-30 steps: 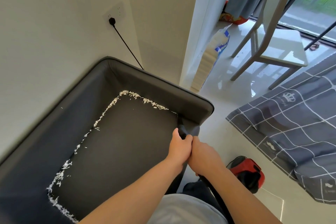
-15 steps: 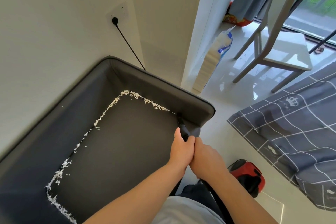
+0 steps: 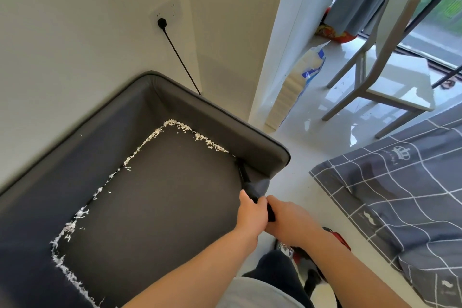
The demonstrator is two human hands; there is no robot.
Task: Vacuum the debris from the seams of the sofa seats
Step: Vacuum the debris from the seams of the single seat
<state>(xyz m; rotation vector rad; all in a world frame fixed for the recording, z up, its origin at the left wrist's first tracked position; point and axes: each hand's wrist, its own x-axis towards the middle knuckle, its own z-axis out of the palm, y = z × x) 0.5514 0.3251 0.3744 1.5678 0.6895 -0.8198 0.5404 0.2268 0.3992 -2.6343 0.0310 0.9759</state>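
A dark grey sofa seat [image 3: 155, 202] lies below me, ringed by a grey backrest and armrest [image 3: 225, 120]. White shredded debris [image 3: 150, 136] lines the seams along the back, the right side and the near left. A black vacuum nozzle [image 3: 243, 174] points into the right seam, its tip just short of the debris end. My left hand [image 3: 251, 214] and my right hand [image 3: 287, 217] grip the black wand side by side just behind the nozzle. The red vacuum body [image 3: 336, 239] shows partly behind my right forearm.
A black power cord [image 3: 180, 57] runs from a wall socket down behind the sofa. On the glossy floor to the right stand a white chair [image 3: 390, 77] and a bag [image 3: 307, 67]. A grey checked bedspread [image 3: 405, 195] fills the right side.
The nozzle has slid a little further along the right seam toward the back corner, and both hands have moved forward with it. The debris line looks the same.
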